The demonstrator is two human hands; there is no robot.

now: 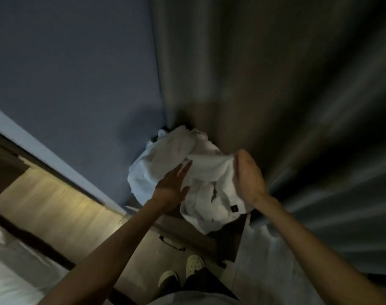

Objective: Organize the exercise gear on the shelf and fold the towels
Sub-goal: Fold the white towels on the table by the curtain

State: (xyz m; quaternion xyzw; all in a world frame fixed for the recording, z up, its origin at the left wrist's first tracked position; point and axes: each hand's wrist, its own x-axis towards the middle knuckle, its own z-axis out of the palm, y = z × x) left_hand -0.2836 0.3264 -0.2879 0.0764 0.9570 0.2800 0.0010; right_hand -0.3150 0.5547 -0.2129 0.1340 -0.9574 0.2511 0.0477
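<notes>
White towels (176,155) are lying crumpled in the corner between wall (66,73) and curtain (275,73). Left hand (172,186) is pressing them, fingers straight; right hand (248,175) is cupping an edge, grip hidden. Folding is probably starting; the next move calls for pulling one free.

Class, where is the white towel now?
Head view, centre: the towel lies bunched between the left hand and right hand, where wall meets curtain.

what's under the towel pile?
A wooden cabinet: its front edge and a drawer handle show below the towels. The cabinet top, and anything lying on it, is covered.
</notes>
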